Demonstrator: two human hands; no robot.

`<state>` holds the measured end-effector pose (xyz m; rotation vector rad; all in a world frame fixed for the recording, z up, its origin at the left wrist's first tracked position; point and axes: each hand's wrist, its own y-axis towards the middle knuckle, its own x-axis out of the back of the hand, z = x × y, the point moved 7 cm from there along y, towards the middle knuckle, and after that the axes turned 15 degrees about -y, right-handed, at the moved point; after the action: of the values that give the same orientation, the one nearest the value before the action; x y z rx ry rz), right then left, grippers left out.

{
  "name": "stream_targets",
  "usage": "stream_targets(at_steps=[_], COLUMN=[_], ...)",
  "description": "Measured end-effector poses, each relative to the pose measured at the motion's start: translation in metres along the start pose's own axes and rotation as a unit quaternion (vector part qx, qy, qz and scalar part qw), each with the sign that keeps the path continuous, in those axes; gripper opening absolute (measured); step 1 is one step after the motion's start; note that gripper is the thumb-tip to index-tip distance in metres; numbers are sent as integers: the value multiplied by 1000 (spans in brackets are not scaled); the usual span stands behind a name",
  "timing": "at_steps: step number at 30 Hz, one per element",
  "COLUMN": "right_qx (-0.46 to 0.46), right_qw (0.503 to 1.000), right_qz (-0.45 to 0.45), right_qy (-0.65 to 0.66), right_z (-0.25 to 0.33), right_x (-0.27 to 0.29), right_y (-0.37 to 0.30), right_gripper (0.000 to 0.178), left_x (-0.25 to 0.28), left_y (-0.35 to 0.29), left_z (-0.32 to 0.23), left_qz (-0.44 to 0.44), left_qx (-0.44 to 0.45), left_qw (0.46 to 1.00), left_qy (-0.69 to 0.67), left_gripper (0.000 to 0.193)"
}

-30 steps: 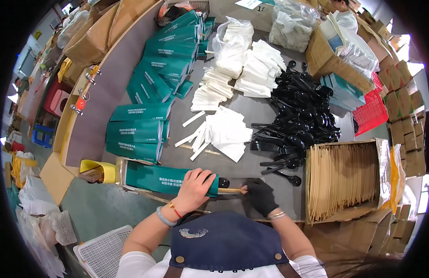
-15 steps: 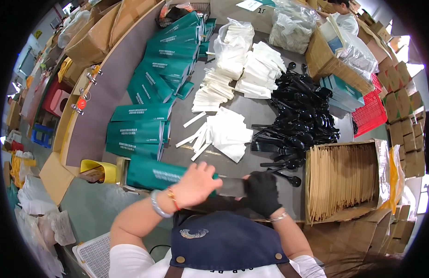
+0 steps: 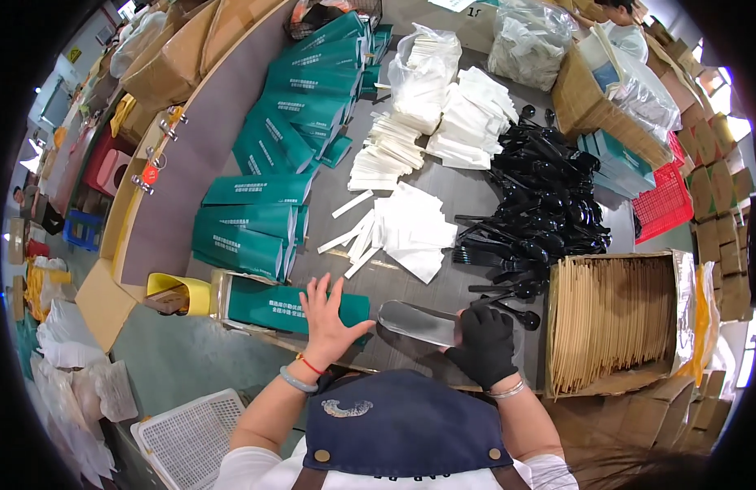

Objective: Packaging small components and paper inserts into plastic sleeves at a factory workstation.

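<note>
My bare left hand (image 3: pixel 329 322) has its fingers spread over a green printed packet (image 3: pixel 267 307) at the table's near edge. The hand hides part of the packet's right half. My right hand (image 3: pixel 484 345), in a black glove, grips the right end of a flat, translucent oblong plastic piece (image 3: pixel 416 322) with a rounded left end. Its exact kind I cannot make out. Ahead lie white paper packets (image 3: pixel 414 229) and narrow white strips (image 3: pixel 351 204). Black plastic spoons and forks (image 3: pixel 541 200) form a heap beyond my right hand.
More green packets (image 3: pixel 247 237) overlap along the left side wall. A carton of upright wooden sticks (image 3: pixel 613 322) stands at the right. A yellow container (image 3: pixel 182 296) sits by the near left corner. A red basket (image 3: pixel 664 204) and cartons are at the far right; a person (image 3: pixel 619 24) is beyond.
My left hand has moved left from beside the plastic piece, fingers now spread on the green packet. The right hand still holds the piece, now more plainly visible. The view has shifted slightly.
</note>
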<state>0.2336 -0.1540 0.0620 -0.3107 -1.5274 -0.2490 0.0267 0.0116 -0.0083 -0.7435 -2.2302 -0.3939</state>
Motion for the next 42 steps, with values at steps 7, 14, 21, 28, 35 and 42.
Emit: stream_targets(at_steps=[7,14,21,28,35,42], right_qx=[55,105,-50,-463,-535,-572], right_qw=[996,985,967,842,841,820], right_qz=[43,-20,-182,-264,-71,12], right_qy=[53,136,172,80,38,-8], right_z=[19,81,-49,-276,-301,-277], right_x=[-13,-41,-12,-42,-71,-37], right_y=[7,33,-5,-191,-208,-187], right_gripper=[60,64,47,22,32,30], left_x=[4,7,-7,10,-25,-54], left_y=[3,10,83,87,119,149], left_z=[4,-12,-9,-11,-86,-98], left_qz=[19,64,58,77,20,7], left_qx=[20,23,-65,-131,-263,-254], left_qw=[998,997,996,988,964,967], left_qy=[-65,-32,-22,28,-36,30], left_gripper=[93,82,19,4,14,35])
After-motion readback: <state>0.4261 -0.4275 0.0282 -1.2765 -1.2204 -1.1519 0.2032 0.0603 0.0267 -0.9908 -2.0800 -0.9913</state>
